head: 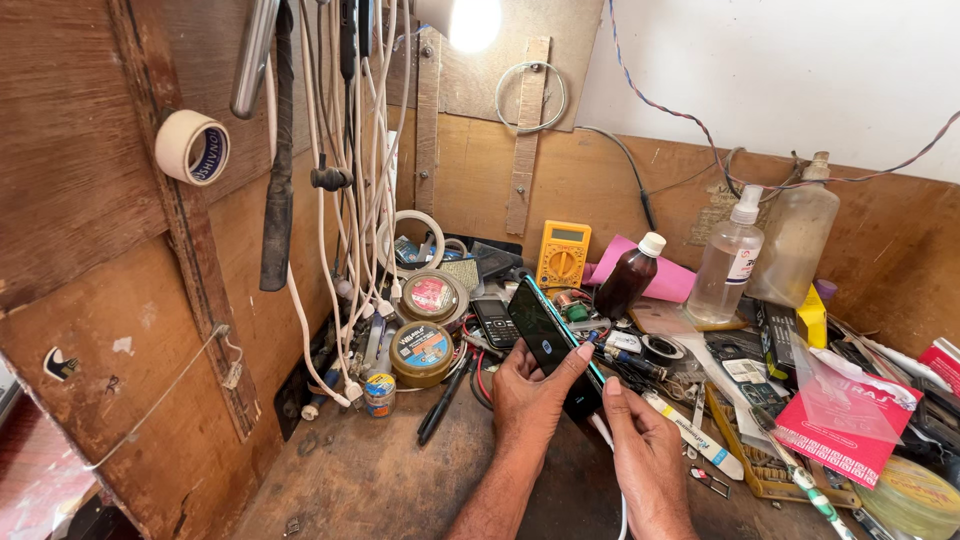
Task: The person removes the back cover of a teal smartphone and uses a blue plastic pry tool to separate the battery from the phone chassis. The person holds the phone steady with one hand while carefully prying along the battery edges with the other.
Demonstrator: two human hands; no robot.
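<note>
A dark smartphone (548, 340) sits tilted on its long edge at the middle of the cluttered wooden worktop (380, 480), held between both hands. The left hand (530, 395) cups it from below, thumb pressed across the glass, fingers closed around its back; the right hand (645, 440) pinches the lower end, fingers closed on the edge. Just left of the phone lie two round tins (425, 325) with red and blue labels and a small keypad phone (493, 322). Behind stand a yellow multimeter (563, 254), a brown bottle with a white cap (630, 274), a clear spray bottle (728, 258) and a cloudy larger bottle (797, 240). A pink patterned packet (840, 425) lies at right. White cables (350, 150) and a tape roll (193, 147) hang on the plywood wall. Bare wood shows only near the front-left edge.
</note>
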